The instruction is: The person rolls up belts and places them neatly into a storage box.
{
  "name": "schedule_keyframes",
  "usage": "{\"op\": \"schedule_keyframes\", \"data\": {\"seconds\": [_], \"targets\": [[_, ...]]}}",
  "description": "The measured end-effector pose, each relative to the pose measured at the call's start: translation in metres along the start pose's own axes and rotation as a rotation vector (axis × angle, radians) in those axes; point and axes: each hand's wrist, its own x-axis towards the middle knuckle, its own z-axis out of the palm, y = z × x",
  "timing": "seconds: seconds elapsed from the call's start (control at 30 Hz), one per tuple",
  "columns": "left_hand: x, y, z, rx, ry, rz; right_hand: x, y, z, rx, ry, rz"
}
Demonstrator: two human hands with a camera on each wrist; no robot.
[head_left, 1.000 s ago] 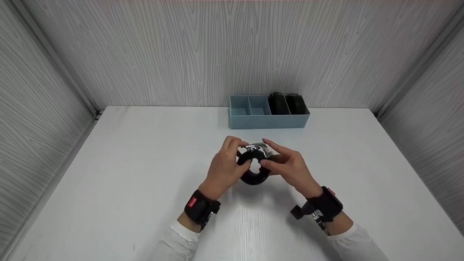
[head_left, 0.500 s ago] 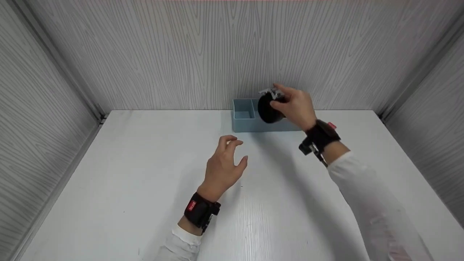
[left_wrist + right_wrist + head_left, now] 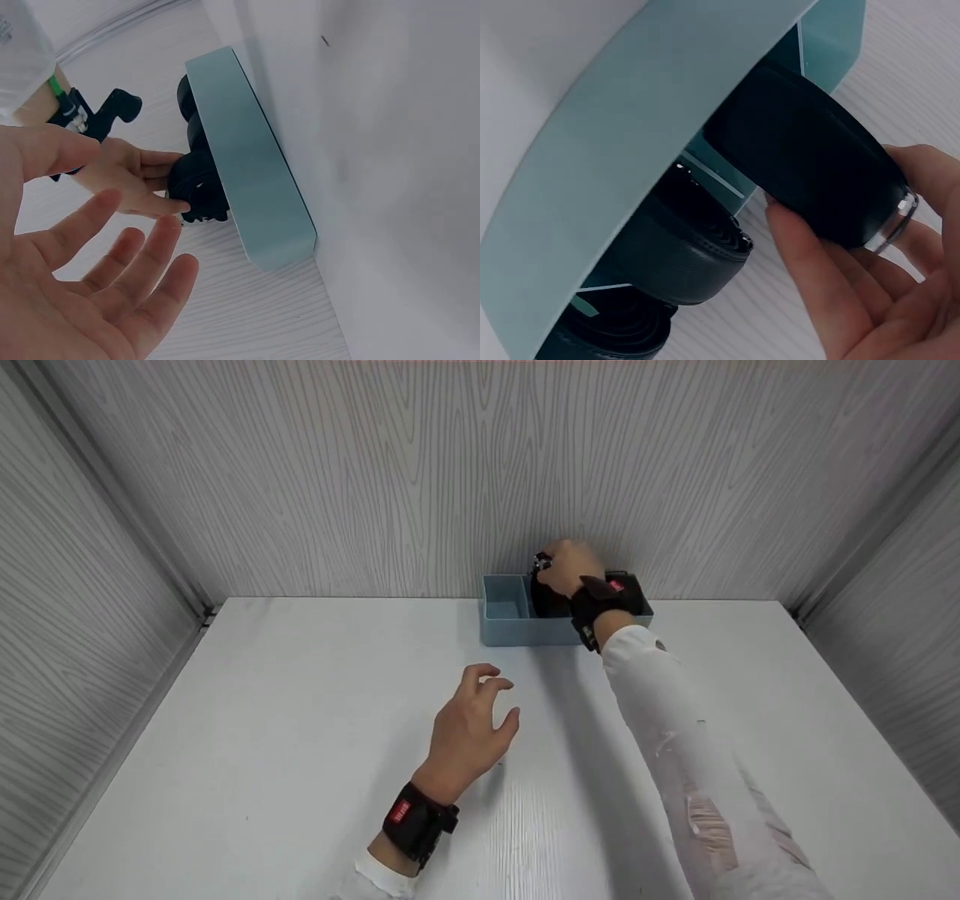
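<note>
My right hand (image 3: 571, 568) grips a rolled black belt (image 3: 802, 150) with a shiny metal buckle (image 3: 892, 223). The roll stands on edge, its lower part inside a blue divided box (image 3: 525, 634), in the compartment second from the left. In the right wrist view, thumb and fingers lie on either side of the roll near the buckle. My left hand (image 3: 469, 731) hovers over the table in front of the box, fingers loosely bent, holding nothing; its palm and spread fingers show in the left wrist view.
Two more rolled black belts (image 3: 686, 251) sit in the box's right-hand compartments, partly behind my right wrist in the head view. The leftmost compartment (image 3: 504, 598) shows its bare inside. A grained back wall (image 3: 337, 480) rises behind the white table (image 3: 300, 697).
Both hands held the rolled belt at first. The left let go and stayed near the front; the right carried the belt to the box and lowered it into the second compartment.
</note>
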Motion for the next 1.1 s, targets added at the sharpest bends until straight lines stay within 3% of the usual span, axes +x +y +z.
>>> {"op": "schedule_keyframes", "data": {"seconds": [0.33,0.53,0.67,0.8,0.93,1.1], "targets": [[-0.009,0.004,0.000,0.018,-0.016,0.009,0.009,-0.001,0.021,-0.120,-0.097,0.037],[-0.010,0.001,-0.005,0.021,-0.004,0.006,0.005,0.001,0.035,-0.144,-0.002,0.047],[-0.004,-0.007,-0.010,0.051,0.007,-0.006,-0.004,-0.002,0.033,-0.095,0.076,-0.002],[0.010,-0.023,-0.020,0.128,0.061,-0.020,-0.028,-0.003,0.020,0.032,0.161,-0.054],[0.033,-0.045,-0.036,0.235,0.105,-0.029,-0.065,0.012,-0.001,0.095,0.258,-0.088],[0.060,-0.076,-0.060,0.325,0.022,-0.083,-0.107,0.051,-0.016,0.077,0.292,-0.113]]}}
